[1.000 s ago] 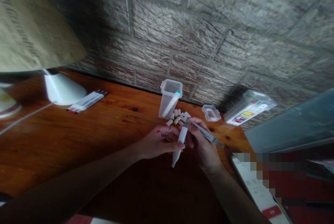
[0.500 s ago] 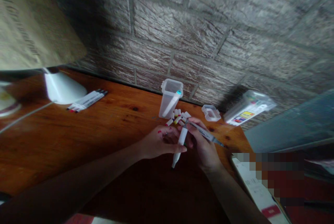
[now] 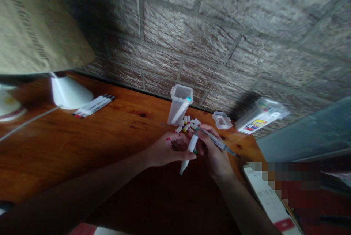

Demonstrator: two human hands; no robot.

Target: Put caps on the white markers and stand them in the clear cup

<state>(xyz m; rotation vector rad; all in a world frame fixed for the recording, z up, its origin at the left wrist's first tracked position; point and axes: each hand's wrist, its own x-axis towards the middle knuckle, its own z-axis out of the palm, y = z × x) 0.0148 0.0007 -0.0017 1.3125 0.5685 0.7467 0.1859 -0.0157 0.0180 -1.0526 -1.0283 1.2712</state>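
My left hand (image 3: 164,150) is closed on a white marker (image 3: 192,146), thumb along its barrel, its dark tip pointing down toward me. Another marker, pale with dark lettering (image 3: 216,141), lies slanted in my right hand (image 3: 218,160), its grey tip toward the lower right. The two markers' upper ends meet between my hands. A small green piece (image 3: 195,151) shows by my left thumb; its kind is partly hidden. Just beyond my fingers lie several loose marker caps (image 3: 188,121). Behind them stands a clear plastic box (image 3: 173,112) with one cyan-ended marker (image 3: 181,110) inside.
A clear lid (image 3: 222,120) lies right of the box, and a filled clear marker case (image 3: 260,118) leans at the stone wall. At left, several markers (image 3: 94,106) lie by a lamp (image 3: 70,92) with a cord. A booklet (image 3: 263,191) sits at the right edge.
The whole view has shifted slightly. Both hands keep nearly the same hold on their markers, and the green piece between them shows a little more.
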